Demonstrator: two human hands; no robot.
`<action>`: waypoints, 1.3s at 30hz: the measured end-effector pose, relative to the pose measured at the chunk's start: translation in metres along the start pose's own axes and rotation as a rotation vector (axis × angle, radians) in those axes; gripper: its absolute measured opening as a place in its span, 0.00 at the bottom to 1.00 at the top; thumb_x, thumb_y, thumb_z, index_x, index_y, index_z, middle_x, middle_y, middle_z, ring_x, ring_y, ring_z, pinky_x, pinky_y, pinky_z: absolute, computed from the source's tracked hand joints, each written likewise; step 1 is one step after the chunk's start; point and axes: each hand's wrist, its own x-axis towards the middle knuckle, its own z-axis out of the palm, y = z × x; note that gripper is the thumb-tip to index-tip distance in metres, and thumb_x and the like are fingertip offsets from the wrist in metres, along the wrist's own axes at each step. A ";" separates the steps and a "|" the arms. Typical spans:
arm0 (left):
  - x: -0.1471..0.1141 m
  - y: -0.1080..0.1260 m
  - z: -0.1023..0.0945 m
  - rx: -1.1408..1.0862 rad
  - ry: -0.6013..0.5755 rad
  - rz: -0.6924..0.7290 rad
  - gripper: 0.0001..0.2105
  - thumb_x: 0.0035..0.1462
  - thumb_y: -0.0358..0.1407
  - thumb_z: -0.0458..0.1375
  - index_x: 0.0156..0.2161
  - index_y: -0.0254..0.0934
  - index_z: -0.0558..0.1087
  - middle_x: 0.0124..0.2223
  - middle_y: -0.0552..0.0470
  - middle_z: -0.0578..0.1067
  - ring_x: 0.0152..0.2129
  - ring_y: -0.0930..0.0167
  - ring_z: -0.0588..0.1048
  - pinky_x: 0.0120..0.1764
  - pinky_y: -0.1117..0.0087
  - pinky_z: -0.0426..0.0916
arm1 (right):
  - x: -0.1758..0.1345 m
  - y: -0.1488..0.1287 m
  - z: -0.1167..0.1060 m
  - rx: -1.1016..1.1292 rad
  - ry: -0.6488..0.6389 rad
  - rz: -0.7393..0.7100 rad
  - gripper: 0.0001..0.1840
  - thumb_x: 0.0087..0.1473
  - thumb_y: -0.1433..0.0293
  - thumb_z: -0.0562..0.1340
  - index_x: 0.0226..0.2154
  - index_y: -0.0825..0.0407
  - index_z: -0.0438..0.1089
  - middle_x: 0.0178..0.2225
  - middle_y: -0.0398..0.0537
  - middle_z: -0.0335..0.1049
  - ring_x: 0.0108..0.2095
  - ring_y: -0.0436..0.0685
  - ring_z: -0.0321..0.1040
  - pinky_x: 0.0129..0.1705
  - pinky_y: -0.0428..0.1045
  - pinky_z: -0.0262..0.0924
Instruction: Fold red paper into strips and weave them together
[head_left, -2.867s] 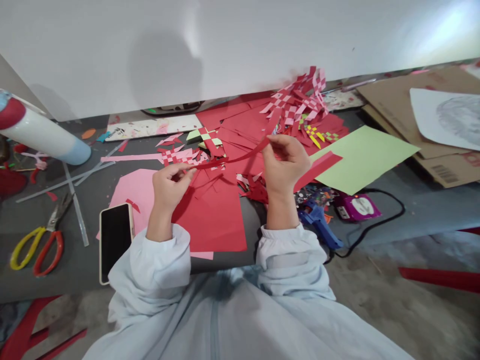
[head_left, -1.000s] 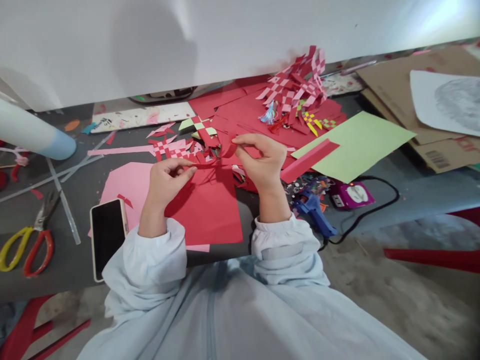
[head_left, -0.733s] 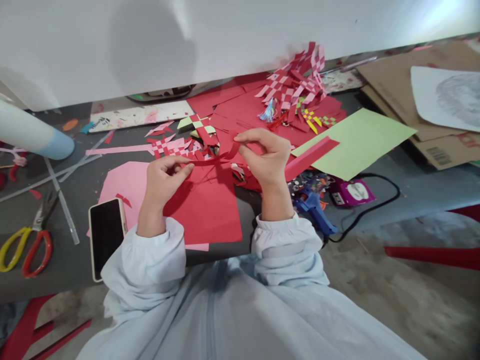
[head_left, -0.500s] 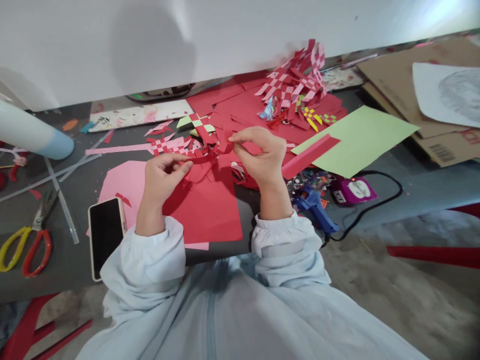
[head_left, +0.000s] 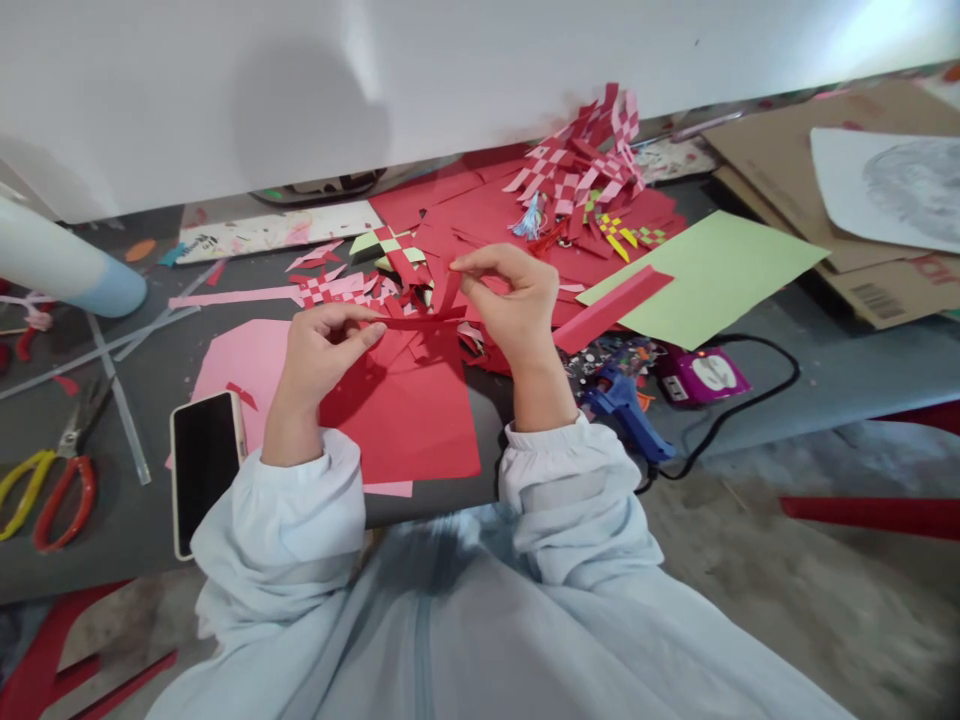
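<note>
Between thumb and fingers, my left hand [head_left: 319,350] pinches one end of a narrow red paper strip [head_left: 416,323] that runs level to the right. My right hand [head_left: 517,300] pinches the top of another red strip piece [head_left: 450,292], which stands upright near the first strip's far end. Whether the two pieces are joined I cannot tell. Beneath both hands lies a red paper sheet [head_left: 420,430]. Woven pink-and-red paper pieces [head_left: 349,290] rest just beyond my left hand, and a folded red strip [head_left: 615,308] lies to the right of my right hand.
Scissors [head_left: 64,470] and a phone [head_left: 206,465] lie on the left. A blue glue gun [head_left: 626,405], a purple box [head_left: 705,375] and a black cable are at the right edge. Green paper [head_left: 712,280] and cardboard [head_left: 862,280] sit farther right, woven paper [head_left: 577,160] at the back.
The red strip in my left hand has gone from curved to straighter and level. The piece in my right hand now stands more upright. The view has shifted slightly.
</note>
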 end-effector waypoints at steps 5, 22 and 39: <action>0.000 -0.002 0.002 0.011 0.000 0.001 0.08 0.45 0.39 0.69 0.30 0.38 0.81 0.20 0.57 0.68 0.17 0.78 0.62 0.22 0.74 0.56 | 0.001 -0.010 0.002 -0.072 -0.069 -0.046 0.11 0.50 0.77 0.61 0.31 0.47 0.78 0.30 0.42 0.79 0.34 0.53 0.75 0.42 0.51 0.72; -0.001 0.002 0.016 0.079 0.018 0.030 0.07 0.46 0.38 0.67 0.29 0.36 0.80 0.16 0.61 0.63 0.14 0.80 0.57 0.21 0.74 0.55 | -0.007 -0.033 0.010 -0.224 -0.237 -0.122 0.10 0.55 0.73 0.61 0.32 0.49 0.79 0.33 0.45 0.82 0.38 0.56 0.75 0.45 0.52 0.67; 0.001 -0.002 0.022 0.014 0.133 0.024 0.09 0.45 0.41 0.69 0.29 0.37 0.82 0.17 0.59 0.64 0.16 0.79 0.58 0.22 0.74 0.54 | -0.004 -0.032 0.009 -0.053 -0.308 0.094 0.08 0.56 0.68 0.63 0.34 0.52 0.79 0.35 0.48 0.80 0.36 0.55 0.76 0.42 0.51 0.68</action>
